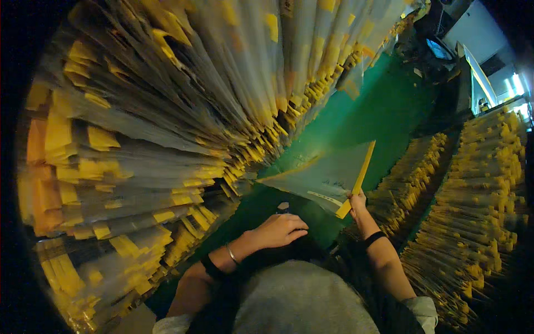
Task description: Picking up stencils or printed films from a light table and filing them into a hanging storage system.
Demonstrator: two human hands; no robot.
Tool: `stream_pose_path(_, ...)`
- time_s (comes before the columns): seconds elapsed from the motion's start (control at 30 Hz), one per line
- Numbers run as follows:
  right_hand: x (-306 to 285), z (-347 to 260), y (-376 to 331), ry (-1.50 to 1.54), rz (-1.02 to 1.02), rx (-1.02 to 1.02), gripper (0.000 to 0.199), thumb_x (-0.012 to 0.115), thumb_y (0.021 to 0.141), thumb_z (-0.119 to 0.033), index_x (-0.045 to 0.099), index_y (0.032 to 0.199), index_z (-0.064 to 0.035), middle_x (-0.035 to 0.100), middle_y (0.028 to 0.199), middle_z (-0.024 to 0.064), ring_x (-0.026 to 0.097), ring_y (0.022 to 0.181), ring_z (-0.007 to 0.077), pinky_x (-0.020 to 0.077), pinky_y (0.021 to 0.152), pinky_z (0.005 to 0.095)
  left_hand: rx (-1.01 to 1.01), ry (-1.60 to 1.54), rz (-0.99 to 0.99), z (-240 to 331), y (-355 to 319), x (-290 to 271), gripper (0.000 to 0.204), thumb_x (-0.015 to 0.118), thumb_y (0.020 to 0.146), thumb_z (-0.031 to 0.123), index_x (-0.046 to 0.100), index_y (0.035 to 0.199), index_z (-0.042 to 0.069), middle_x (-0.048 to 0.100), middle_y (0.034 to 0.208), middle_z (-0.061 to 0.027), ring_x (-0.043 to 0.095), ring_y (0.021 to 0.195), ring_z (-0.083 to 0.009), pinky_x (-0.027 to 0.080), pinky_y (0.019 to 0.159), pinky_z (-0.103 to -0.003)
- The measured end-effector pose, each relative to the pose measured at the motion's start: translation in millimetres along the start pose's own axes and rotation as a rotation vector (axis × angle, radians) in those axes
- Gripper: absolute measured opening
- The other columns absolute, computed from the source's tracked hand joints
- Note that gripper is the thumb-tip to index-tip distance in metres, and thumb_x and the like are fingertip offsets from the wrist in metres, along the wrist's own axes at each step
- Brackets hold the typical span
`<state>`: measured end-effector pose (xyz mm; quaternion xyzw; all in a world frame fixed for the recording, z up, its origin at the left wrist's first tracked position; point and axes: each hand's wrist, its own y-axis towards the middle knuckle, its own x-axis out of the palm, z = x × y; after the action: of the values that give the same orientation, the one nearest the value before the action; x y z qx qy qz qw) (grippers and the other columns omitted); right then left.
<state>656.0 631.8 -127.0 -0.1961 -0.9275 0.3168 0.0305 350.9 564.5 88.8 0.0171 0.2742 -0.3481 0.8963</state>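
Observation:
My right hand (357, 201) grips a thin, translucent grey panel (320, 175) by its yellow edge strip (361, 172), fingers closed around the strip near its lower corner. The panel is held at a tilt above the green floor, and its far left corner reaches toward the stacked panels on the left. A pale strip and faint dark markings show on its surface. My left hand (280, 230) hovers in front of my body, apart from the panel. Its fingers are loosely extended with nothing visible in them; the palm is hidden.
Tall rows of similar grey panels with yellow edges (217, 72) crowd the left side. More yellow-edged panels stand in lower rows (473, 206) on the right. Between them runs a green floor (361, 117). A lit screen (439, 49) is at the far right.

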Motion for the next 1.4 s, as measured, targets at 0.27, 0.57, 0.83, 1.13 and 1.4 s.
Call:
stream_pose_path(0.27,-72.4,74.8,40.1,-0.883,0.040,0.146,0.072,0.070,0.075,-0.019,0.034,0.135,-0.0039,0.062,0.104,0.0210,0.060,0.097,0.0339,0.0495,0.081,0.0388,-0.005,0.038,0.011,-19.4,21.6,9.9,0.022,0.060,0.087,0.024,0.066,0.097,0.006,0.065,0.098,-0.0107,0.061,0.093,-0.0301,0.049,0.082,-0.039)
stream_pose_path(0.57,-75.6,51.3,8.3,-1.230,-0.470,-0.032,0.040,0.066,0.075,-0.013,0.060,0.114,-0.0059,0.063,0.106,0.0229,0.062,0.100,0.0351,0.0502,0.084,0.0396,-0.094,0.006,-0.103,-7.7,50.7,36.2,0.023,0.058,0.087,0.025,0.066,0.098,0.006,0.064,0.096,-0.0101,0.061,0.094,-0.0292,0.049,0.082,-0.039)
stream_pose_path(0.83,-82.9,60.3,110.5,-1.321,-0.368,-0.105,0.041,0.062,0.071,-0.007,0.063,0.112,-0.0104,0.064,0.102,0.0224,0.061,0.096,0.0387,0.0509,0.083,0.0419,-0.140,0.081,-0.100,-33.2,93.3,36.2,0.028,0.059,0.088,0.027,0.062,0.104,0.005,0.063,0.102,-0.0120,0.059,0.097,-0.0317,0.048,0.084,-0.041)
stream_pose_path(1.13,13.8,55.5,256.1,-1.171,-0.466,-0.454,0.033,0.056,0.079,-0.003,0.062,0.112,-0.0060,0.067,0.082,0.0157,0.066,0.072,0.0223,0.0524,0.068,0.0335,-0.296,0.380,0.049,-213.0,101.6,58.4,0.035,0.060,0.086,0.028,0.059,0.113,0.005,0.061,0.108,-0.0143,0.056,0.103,-0.0321,0.046,0.089,-0.040)
stream_pose_path(1.4,177.2,38.2,244.6,-0.546,-0.680,-1.392,0.020,0.061,0.084,-0.005,0.065,0.103,-0.0044,0.068,0.091,0.0139,0.065,0.081,0.0277,0.0509,0.071,0.0335,-0.181,0.282,0.517,-343.3,114.6,124.0,0.015,0.063,0.084,0.015,0.065,0.092,0.002,0.065,0.093,-0.0121,0.062,0.086,-0.0301,0.051,0.075,-0.037)
